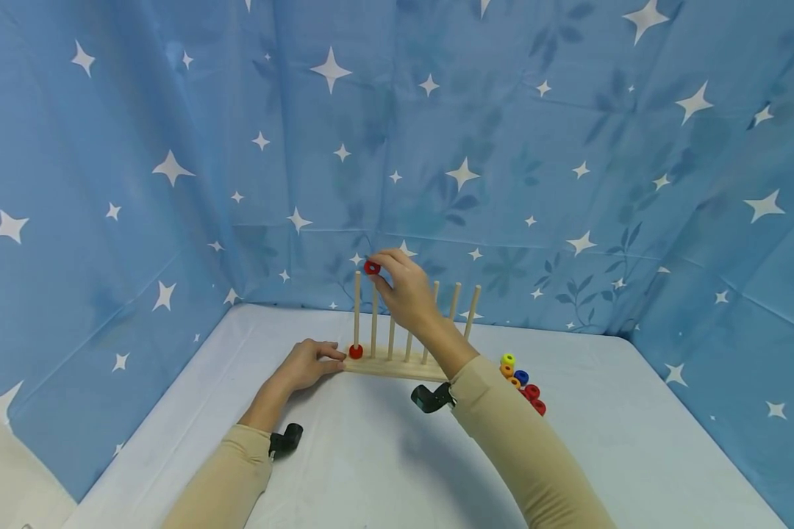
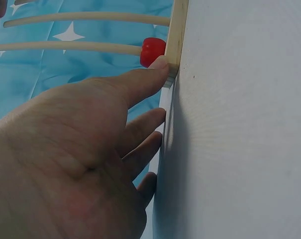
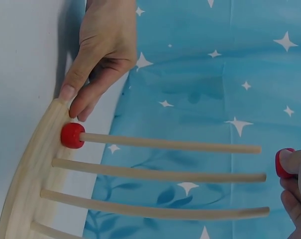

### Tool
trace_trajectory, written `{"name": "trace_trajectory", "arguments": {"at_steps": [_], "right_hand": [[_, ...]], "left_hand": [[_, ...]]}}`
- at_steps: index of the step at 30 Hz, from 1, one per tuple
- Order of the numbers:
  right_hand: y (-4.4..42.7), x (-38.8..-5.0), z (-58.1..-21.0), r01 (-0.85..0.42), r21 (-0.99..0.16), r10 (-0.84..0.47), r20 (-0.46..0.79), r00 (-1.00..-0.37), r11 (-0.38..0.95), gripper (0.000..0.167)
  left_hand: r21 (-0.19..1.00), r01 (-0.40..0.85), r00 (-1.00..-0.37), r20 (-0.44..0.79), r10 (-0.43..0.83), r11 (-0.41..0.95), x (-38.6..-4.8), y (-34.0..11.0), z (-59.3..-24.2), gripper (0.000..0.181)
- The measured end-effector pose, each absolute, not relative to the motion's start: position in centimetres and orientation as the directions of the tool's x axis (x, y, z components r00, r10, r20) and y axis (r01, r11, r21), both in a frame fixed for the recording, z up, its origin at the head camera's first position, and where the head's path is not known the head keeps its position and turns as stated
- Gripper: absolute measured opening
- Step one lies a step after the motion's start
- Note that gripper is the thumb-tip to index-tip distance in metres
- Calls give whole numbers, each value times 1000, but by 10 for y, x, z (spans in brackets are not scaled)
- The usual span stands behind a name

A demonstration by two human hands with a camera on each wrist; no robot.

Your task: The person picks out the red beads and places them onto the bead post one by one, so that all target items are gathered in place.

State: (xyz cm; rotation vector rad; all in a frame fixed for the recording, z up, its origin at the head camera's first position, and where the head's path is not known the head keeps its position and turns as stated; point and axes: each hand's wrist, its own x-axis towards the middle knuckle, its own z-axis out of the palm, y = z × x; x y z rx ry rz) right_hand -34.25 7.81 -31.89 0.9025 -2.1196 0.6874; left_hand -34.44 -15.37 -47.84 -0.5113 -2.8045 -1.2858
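Observation:
My right hand [image 1: 406,294] pinches a red ring [image 1: 372,267] by its edge, just right of the top of the leftmost peg [image 1: 357,308]. In the right wrist view that ring [image 3: 284,163] is off the peg tips, apart from them. Another red ring [image 1: 356,352] sits at the bottom of the leftmost peg, against the wooden base [image 1: 397,369]. My left hand [image 1: 307,365] touches the left end of the base, its thumb on the near edge and its fingers loosely extended, as the left wrist view shows. My right forearm hides part of the rack.
Right of the rack lies a group of loose rings: yellow [image 1: 508,359], orange [image 1: 506,371], blue [image 1: 521,378] and several red [image 1: 538,407]. The white table [image 1: 344,455] meets a blue star-patterned curtain [image 1: 397,132] behind and at both sides. Several more upright pegs stand along the base.

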Motion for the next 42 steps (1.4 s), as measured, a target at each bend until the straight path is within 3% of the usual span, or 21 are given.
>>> {"name": "trace_trajectory", "arguments": {"at_steps": [10, 29, 42], "right_hand": [[73, -343, -314, -785, -180, -398, 783, -479, 592, 23], [62, -343, -308, -751, -214, -432, 707, -560, 624, 22], [60, -347, -316, -739, -221, -425, 699, -575, 636, 20]], "left_hand": [[736, 302, -947, 157, 281, 605, -344, -152, -475, 21], [735, 301, -947, 155, 281, 608, -344, -155, -475, 22], [738, 294, -950, 158, 268, 608, -344, -152, -478, 20]]}}
